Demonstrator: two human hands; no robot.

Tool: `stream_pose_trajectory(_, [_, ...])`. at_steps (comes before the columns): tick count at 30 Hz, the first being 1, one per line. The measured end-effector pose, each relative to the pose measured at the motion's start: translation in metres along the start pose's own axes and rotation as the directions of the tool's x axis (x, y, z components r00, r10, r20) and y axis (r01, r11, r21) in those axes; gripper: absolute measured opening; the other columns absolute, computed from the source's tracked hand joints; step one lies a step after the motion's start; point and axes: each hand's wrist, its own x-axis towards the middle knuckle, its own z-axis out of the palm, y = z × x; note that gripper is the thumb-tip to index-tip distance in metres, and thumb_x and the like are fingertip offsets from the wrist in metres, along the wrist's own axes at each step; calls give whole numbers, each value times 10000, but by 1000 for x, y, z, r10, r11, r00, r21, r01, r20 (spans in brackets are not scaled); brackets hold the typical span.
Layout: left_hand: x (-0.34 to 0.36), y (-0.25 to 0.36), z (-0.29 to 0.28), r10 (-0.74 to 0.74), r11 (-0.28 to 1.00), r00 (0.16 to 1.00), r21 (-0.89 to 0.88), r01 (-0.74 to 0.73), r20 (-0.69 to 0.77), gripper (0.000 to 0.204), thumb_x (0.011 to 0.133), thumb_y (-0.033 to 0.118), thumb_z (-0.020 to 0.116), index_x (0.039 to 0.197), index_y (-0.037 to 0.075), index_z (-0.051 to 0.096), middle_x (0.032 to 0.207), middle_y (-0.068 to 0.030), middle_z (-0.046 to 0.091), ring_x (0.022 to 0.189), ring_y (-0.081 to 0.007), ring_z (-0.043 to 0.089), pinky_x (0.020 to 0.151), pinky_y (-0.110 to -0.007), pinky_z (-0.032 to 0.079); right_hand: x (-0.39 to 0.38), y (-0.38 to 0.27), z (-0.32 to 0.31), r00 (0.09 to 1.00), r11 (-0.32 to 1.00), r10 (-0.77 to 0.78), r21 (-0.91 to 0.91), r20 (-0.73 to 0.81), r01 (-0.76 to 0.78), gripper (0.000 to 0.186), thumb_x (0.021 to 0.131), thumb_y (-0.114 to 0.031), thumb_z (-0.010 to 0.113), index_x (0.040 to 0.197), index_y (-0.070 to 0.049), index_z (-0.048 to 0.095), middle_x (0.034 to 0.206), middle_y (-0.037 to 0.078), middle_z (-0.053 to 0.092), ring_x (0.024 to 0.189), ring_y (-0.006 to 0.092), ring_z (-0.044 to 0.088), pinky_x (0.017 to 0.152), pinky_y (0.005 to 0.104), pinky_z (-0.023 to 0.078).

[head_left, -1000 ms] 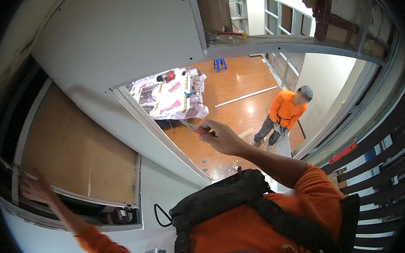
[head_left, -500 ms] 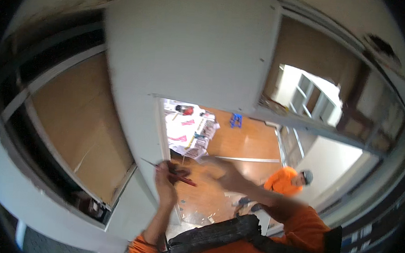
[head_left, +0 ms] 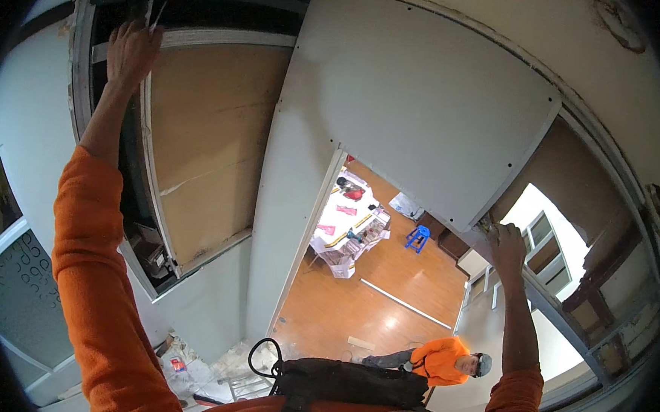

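Note:
My left hand [head_left: 131,54] is raised at the upper left, closed beside a pale metal crossbar [head_left: 227,39] of the wall frame. From its fingers a thin pointed tool [head_left: 159,16] sticks upward; its handle is hidden in the hand. Over on the right, my right hand [head_left: 506,251] has its fingers bent over the lower bar of a framed opening, near the corner of the panel. Between both hands spans a large pale wall panel [head_left: 405,97], with dark screw heads along its edges.
A brown board [head_left: 214,123] fills the left frame bay. Below, a person in orange [head_left: 441,362] stands in the room. A covered table [head_left: 352,222], a blue stool [head_left: 417,238] and a long white strip [head_left: 403,303] are beyond the doorway. Debris [head_left: 192,367] lies lower left.
My hands, together before my chest with a thin red-handled tool in the left, have spread apart and risen to both sides. My view has shifted; the person below has turned.

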Motion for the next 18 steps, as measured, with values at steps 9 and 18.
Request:
stream_pose_trajectory(9, [21,-8,-23,-105,975,913,-141,173,394,446,1026,401,390,1113,99,706,1083,-213,701,1015,-418,663,910,-536,490,-56,24,-110,936,887,352,321,-7,-332,253,949,-193,575,1140,-27,585,970,168,655,853,316,664,772,425,529])
stream_pose_trajectory(18, [35,-15,-5,-143,978,867,-65,197,477,576,1003,525,403,1105,45,705,1079,-259,691,1079,-437,643,923,-543,482,137,-201,-82,943,72,87,942,322,-328,444,966,-315,600,1358,-123,522,858,17,559,650,82,496,478,234,398])
